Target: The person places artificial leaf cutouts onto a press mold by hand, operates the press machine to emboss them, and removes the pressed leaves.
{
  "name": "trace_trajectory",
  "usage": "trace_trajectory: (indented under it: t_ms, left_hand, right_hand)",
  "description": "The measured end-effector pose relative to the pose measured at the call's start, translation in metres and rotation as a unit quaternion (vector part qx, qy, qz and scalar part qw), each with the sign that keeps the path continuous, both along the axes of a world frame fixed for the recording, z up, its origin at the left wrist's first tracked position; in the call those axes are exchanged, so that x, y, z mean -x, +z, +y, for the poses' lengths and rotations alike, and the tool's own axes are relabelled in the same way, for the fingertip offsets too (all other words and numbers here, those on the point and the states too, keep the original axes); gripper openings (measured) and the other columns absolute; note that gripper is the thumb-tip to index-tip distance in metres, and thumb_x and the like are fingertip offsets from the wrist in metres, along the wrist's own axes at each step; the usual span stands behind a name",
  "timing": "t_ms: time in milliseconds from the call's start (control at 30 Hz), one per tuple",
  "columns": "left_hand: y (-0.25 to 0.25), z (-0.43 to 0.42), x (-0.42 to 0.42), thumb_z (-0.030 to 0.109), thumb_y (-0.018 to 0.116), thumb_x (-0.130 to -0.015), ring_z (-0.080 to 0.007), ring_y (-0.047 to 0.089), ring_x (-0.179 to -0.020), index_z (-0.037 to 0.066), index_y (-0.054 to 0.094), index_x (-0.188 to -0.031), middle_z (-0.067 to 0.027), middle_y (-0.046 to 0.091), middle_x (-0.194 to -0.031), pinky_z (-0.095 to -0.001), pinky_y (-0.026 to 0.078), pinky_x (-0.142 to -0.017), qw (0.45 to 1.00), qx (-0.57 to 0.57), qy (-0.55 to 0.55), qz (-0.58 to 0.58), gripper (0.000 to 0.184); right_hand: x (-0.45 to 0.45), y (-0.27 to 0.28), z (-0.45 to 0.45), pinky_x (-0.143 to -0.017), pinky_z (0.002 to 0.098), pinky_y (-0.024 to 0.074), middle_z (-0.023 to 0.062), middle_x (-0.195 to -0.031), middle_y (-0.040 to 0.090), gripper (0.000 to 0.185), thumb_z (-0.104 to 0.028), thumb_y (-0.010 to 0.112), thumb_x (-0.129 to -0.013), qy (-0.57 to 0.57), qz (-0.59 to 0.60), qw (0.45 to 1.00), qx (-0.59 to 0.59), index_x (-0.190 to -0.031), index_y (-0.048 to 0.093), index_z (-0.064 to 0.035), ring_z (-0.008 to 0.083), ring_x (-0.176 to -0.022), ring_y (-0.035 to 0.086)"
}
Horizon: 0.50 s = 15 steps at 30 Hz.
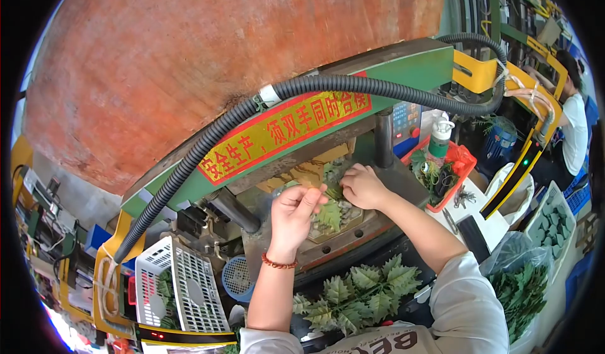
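Fingers [310, 204] of the left hand [292, 218] are curled in, the thumb tip meeting the bent forefinger; whether something thin is pinched there, I cannot tell. The right hand [362, 187] bends its fingers downward at some darker greenery [334, 192]; how far they are open, or if they grip it, I cannot tell. Just below and between both hands, a yellow-green leaf [329, 217] lies in the press [406, 191]. Around the left wrist goes a reddish bead bracelet [280, 263]. Above, a green beam [419, 70] carries a red-and-yellow sign [287, 133], and a ribbed hose [378, 88] crosses over it. Nearer to the worker's body rests a leafy bunch [359, 297]. At left are a white basket [211, 310] and a round blue basket [238, 278]; at right, a red basket [466, 158]. Farther right is another person [573, 133] in a white shirt
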<state>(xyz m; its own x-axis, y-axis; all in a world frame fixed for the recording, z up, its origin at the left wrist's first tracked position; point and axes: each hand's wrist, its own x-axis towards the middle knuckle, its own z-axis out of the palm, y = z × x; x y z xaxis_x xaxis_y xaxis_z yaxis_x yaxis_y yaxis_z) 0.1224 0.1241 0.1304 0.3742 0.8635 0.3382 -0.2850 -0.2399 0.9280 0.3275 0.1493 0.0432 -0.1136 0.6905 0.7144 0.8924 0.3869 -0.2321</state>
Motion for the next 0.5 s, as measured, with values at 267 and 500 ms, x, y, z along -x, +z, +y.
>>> trace_trajectory:
  t_ms: [267,500]
  left_hand:
    - [-0.017,0.034,0.008,0.013,0.063,-0.085,-0.0108,0.043,-0.05,0.0,0.059,-0.071,-0.0029,0.058,-0.063,-0.0233,0.037,-0.048,0.959,-0.053,0.094,0.263,0.02]
    - [-0.036,0.014,0.02,0.008,0.062,-0.083,-0.015,0.042,-0.048,0.001,0.058,-0.068,-0.003,0.052,-0.056,-0.0261,0.036,-0.047,0.908,-0.151,0.163,0.355,0.017]
  right_hand:
    - [0.029,0.042,0.038,-0.07,0.0277,0.0407,0.003,-0.091,0.062,0.009,-0.013,0.058,-0.086,0.344,0.626,0.658,0.237,-0.087,0.062,-0.0054,0.0136,-0.085,0.052]
    - [0.069,0.04,0.073,-0.087,0.0341,0.0459,0.0103,-0.12,0.058,0.03,-0.013,0.057,-0.089,0.287,0.72,0.615,0.145,-0.117,0.057,-0.0061,0.0204,-0.103,0.055]
